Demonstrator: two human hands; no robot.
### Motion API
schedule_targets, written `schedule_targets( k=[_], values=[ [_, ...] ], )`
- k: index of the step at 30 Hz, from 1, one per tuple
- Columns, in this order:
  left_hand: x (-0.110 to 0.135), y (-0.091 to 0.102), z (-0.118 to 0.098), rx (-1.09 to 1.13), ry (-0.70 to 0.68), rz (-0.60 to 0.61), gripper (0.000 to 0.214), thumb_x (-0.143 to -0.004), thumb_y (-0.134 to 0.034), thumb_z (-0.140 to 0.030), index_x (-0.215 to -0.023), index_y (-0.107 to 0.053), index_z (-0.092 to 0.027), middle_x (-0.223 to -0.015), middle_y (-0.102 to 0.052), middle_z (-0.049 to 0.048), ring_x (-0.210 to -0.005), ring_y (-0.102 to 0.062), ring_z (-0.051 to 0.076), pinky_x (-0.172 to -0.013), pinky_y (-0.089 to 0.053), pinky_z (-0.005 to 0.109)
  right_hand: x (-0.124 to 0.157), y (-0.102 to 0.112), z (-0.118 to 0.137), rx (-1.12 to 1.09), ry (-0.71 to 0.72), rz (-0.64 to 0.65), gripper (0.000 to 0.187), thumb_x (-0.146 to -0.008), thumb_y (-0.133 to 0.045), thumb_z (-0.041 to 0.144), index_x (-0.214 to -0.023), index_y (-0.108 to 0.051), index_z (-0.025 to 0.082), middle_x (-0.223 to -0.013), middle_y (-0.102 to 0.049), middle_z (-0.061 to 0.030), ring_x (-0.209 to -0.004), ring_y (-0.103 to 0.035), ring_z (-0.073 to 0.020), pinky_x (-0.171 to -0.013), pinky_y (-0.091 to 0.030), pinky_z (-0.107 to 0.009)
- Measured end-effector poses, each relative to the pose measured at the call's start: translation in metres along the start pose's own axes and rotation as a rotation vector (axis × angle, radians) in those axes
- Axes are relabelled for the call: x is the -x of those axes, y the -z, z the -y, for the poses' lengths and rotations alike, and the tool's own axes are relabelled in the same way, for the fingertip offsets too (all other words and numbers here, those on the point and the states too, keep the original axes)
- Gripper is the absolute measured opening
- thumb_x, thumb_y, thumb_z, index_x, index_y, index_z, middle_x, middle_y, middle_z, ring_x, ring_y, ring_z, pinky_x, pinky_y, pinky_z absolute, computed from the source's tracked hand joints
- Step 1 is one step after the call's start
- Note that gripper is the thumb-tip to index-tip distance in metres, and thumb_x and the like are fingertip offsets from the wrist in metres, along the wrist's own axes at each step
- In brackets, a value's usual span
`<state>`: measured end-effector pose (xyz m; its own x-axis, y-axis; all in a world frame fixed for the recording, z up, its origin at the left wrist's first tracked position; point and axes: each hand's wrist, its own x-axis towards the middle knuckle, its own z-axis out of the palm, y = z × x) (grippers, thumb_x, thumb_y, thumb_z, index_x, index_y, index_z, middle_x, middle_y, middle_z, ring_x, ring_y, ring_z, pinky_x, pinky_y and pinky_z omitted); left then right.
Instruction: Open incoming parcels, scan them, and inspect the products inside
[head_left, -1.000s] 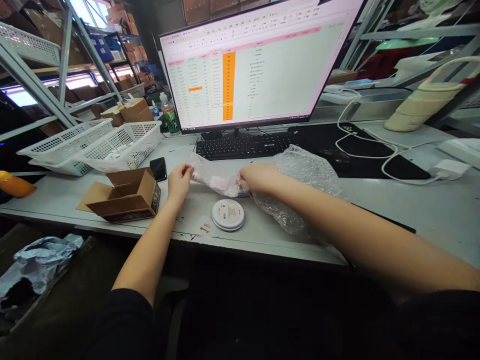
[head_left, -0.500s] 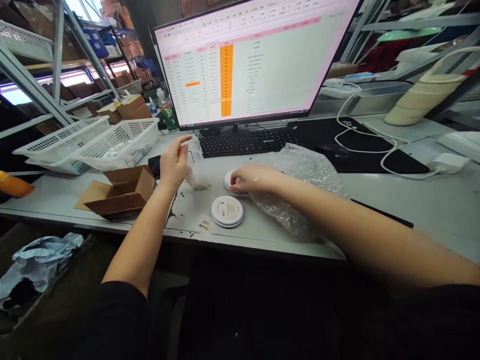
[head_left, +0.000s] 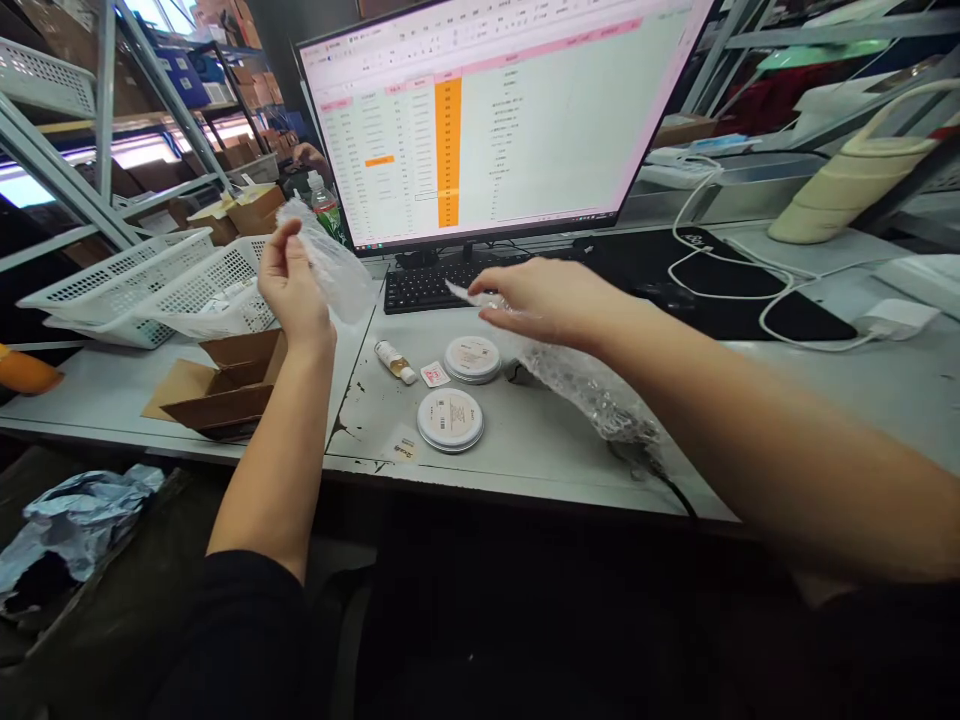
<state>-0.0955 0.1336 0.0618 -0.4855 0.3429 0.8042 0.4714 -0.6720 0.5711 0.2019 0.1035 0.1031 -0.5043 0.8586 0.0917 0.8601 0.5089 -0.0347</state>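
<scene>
My left hand is raised off the desk, its fingers closed on a clear plastic bag that hangs to the right. My right hand grips the edge of a sheet of bubble wrap, lifted partly off the desk. Between my arms lie two round white tins, a far tin and a near tin, with labels upward. A small bottle with a white cap lies on its side near a small square packet with red print. A little tan label is beside the near tin.
An open cardboard box stands left of my left forearm, with white plastic baskets behind it. The keyboard and monitor are at the back. A white cable crosses the black mat at right; a dark cable runs near the bubble wrap.
My left hand has moved up and left with the plastic bag, uncovering the small bottle and packet. My right hand has left the far tin and lifted the bubble wrap, exposing a dark cable.
</scene>
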Motion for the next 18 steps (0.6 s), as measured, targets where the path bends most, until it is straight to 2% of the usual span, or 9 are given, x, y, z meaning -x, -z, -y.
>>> schedule_targets(
  k=[3, 5, 8, 10, 12, 14, 16, 18],
  values=[
    [-0.01, 0.02, -0.003, -0.051, -0.071, -0.062, 0.025, -0.104, -0.04, -0.038, -0.119, -0.058, -0.027, -0.127, -0.064, 0.0024, -0.127, -0.057, 0.019, -0.107, -0.049, 0.037, 0.001, 0.023, -0.002, -0.05, -0.005, -0.242, 0.045, -0.098, -0.05, 0.037, -0.14, -0.057, 0.026, -0.127, -0.068, -0.0106, -0.114, -0.062, -0.034, -0.092, -0.045, -0.044],
    [-0.011, 0.028, -0.014, -0.06, -0.096, -0.087, 0.025, -0.106, -0.035, -0.033, -0.122, -0.055, -0.03, -0.131, -0.062, 0.0001, -0.132, -0.054, 0.019, -0.108, -0.049, 0.038, 0.001, 0.035, 0.007, -0.12, 0.017, -0.384, 0.046, -0.1, -0.046, 0.037, -0.144, -0.052, 0.026, -0.127, -0.067, -0.0091, -0.118, -0.06, -0.0323, -0.097, -0.043, -0.044],
    [-0.001, 0.019, -0.04, 0.083, -0.171, -0.124, 0.021, -0.107, -0.036, -0.035, -0.121, -0.049, -0.027, -0.132, -0.059, 0.0025, -0.134, -0.054, 0.021, -0.112, -0.048, 0.04, -0.007, 0.041, 0.039, -0.346, 0.188, -0.521, 0.047, -0.101, -0.044, 0.039, -0.146, -0.048, 0.025, -0.136, -0.063, -0.005, -0.12, -0.058, -0.0268, -0.1, -0.041, -0.04],
    [0.011, 0.004, -0.061, 0.134, -0.265, -0.072, 0.031, -0.106, -0.036, -0.049, -0.127, -0.044, -0.027, -0.139, -0.053, 0.0027, -0.14, -0.049, 0.023, -0.115, -0.045, 0.042, -0.02, 0.035, 0.069, -0.621, 0.376, -0.562, 0.046, -0.1, -0.047, 0.04, -0.143, -0.048, 0.023, -0.144, -0.057, -0.0023, -0.119, -0.058, -0.0219, -0.101, -0.042, -0.035],
    [0.021, -0.011, -0.08, 0.083, -0.38, 0.045, 0.055, -0.099, -0.031, -0.071, -0.138, -0.036, -0.033, -0.149, -0.042, -0.0004, -0.149, -0.036, 0.026, -0.12, -0.037, 0.046, -0.036, 0.028, 0.099, -0.965, 0.524, -0.538, 0.041, -0.1, -0.048, 0.043, -0.135, -0.051, 0.022, -0.143, -0.058, -0.0005, -0.114, -0.059, -0.0172, -0.101, -0.046, -0.03],
    [0.025, -0.017, -0.091, 0.066, -0.493, 0.137, 0.071, -0.09, -0.034, -0.082, -0.145, -0.03, -0.037, -0.155, -0.032, -0.0029, -0.155, -0.022, 0.029, -0.124, -0.028, 0.049, -0.05, 0.024, 0.119, -1.309, 0.581, -0.394, 0.038, -0.102, -0.041, 0.052, -0.122, -0.055, 0.023, -0.13, -0.066, 0.0008, -0.11, -0.061, -0.0145, -0.101, -0.049, -0.028],
    [0.025, -0.011, -0.092, 0.091, -0.554, 0.185, 0.074, -0.088, -0.043, -0.081, -0.147, -0.028, -0.038, -0.158, -0.028, -0.0036, -0.157, -0.014, 0.029, -0.127, -0.021, 0.051, -0.057, 0.025, 0.127, -1.556, 0.62, -0.171, 0.045, -0.104, -0.031, 0.058, -0.111, -0.058, 0.022, -0.12, -0.069, 0.0009, -0.111, -0.062, -0.0137, -0.105, -0.049, -0.029],
    [0.022, 0.004, -0.085, 0.064, -0.539, 0.222, 0.071, -0.091, -0.049, -0.076, -0.148, -0.026, -0.039, -0.16, -0.026, -0.0031, -0.157, -0.016, 0.03, -0.127, -0.019, 0.053, -0.056, 0.028, 0.125, -1.644, 0.634, -0.004, 0.049, -0.103, -0.03, 0.06, -0.108, -0.06, 0.022, -0.114, -0.071, 0.0002, -0.113, -0.063, -0.0152, -0.106, -0.049, -0.033]
  ],
)
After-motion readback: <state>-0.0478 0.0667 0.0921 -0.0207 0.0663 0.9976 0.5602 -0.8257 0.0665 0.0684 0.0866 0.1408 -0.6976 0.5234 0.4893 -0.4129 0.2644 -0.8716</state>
